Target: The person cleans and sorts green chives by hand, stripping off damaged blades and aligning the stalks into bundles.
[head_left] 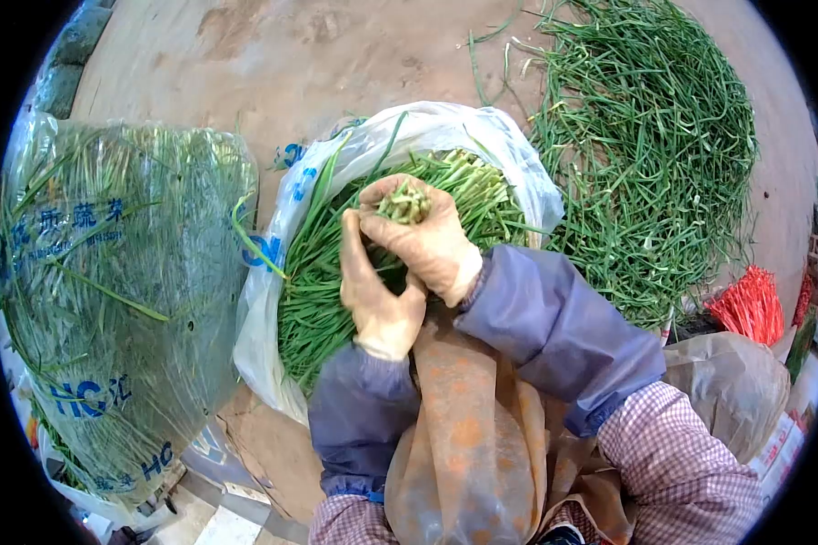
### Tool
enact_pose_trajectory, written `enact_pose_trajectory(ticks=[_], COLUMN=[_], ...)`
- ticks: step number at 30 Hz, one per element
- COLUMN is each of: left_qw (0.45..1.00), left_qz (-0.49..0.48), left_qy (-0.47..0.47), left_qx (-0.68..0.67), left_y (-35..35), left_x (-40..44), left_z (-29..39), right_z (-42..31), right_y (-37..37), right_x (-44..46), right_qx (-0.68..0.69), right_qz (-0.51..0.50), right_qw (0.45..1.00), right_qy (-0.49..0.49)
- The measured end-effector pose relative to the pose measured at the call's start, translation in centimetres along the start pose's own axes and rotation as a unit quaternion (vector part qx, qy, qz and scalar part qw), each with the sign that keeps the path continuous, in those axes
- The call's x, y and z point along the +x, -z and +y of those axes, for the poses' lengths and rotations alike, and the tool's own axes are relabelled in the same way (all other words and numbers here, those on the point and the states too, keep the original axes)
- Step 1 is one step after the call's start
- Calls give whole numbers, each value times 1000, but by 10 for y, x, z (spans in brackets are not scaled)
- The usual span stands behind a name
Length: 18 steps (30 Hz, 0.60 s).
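Observation:
My right hand, in what looks like a thin pale glove, is wrapped round a bunch of chives with its cut stem ends facing up. My left hand cups the same bunch from the left, its fingers stretched up alongside and its thumb near my right wrist. The leafy part of the bunch is mostly hidden by both hands. Beneath them an open white plastic bag holds more chives, leaves at the left and pale stem ends at the upper right.
A full clear bag of greens with blue print stands at the left. Loose chives lie heaped on the brown floor at the right. Red ties are near the right edge. A stained plastic apron covers my lap.

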<state>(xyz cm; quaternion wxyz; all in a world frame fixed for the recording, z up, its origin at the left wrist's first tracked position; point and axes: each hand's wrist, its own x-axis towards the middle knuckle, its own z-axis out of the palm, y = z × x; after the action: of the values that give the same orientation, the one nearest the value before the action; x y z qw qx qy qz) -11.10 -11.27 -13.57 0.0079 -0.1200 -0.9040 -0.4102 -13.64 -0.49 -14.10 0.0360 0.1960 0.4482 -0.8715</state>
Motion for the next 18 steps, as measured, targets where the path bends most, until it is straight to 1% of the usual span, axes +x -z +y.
enact_pose_trajectory(ticks=[1,2,3,4,5,6,7,8,9,11,13,15,17,18], left_qw=[998,990,981,983,978,972,984,991,984,981,989,995,970,955], left_qz=[26,91,130,71,13,44,16,58,101,55,-26,-28,-27,-13], left_qy=[-23,-87,-128,-170,-209,-230,-176,-107,-37,93,101,78,27,-16], left_qx=[46,64,60,26,-8,1,39,-51,-139,-159,-100,48,238,296], left_y=[6,9,9,17,26,36,57,59,58,58,39,16,1,-9], left_x=[-2,-9,-20,-31,-34,-31,-23,-12,8,57,89,104,114,118], left_z=[8,14,12,14,21,26,37,31,24,12,-48,-69,-67,-82], right_z=[6,4,3,2,-11,-11,-12,-12,-14,-3,2,5,2,1], right_y=[5,7,7,8,0,1,5,10,15,22,25,30,32,34], right_x=[9,15,19,21,17,15,10,4,-2,-10,-19,-25,-28,-25], right_qx=[-25,-6,13,7,-63,-83,-101,-64,-101,-83,-74,-61,-68,-79], right_qz=[3,-10,-24,-32,7,-2,-6,-31,-42,-21,2,-3,-7,-12], right_qw=[999,999,999,999,998,996,995,997,994,996,996,997,997,997], right_qy=[32,35,38,36,5,13,20,5,1,41,39,38,25,20])
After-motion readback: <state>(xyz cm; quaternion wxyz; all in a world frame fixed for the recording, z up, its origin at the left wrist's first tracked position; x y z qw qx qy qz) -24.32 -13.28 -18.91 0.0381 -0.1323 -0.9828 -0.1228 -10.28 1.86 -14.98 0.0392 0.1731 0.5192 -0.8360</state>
